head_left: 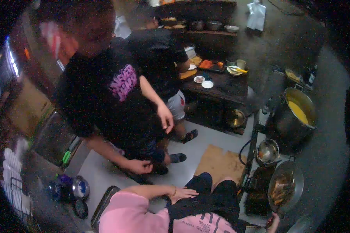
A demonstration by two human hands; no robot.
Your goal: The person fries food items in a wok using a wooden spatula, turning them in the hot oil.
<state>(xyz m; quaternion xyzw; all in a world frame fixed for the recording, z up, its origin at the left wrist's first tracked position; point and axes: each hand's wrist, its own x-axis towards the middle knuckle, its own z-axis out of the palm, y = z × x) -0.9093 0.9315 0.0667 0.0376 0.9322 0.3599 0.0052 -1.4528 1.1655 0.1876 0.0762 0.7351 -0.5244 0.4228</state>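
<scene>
My left hand (184,193) lies flat on the dark apron (217,198) over my lap, its fingers stretched out and holding nothing. At the lower right, my right hand (273,223) is closed around the handle of a round pan (297,190). Brown food (282,190) lies in the pan, which sits over the dark stove (260,190). A metal bowl (268,151) stands just beyond the pan, and further back is a large pot (311,103) with yellow liquid inside.
A person in a black shirt (105,85) stands close at the left, both hands low. Another person (155,58) is at the dark counter (221,89) behind, which holds plates and a food tray (210,65). Cardboard (217,161) lies on the floor.
</scene>
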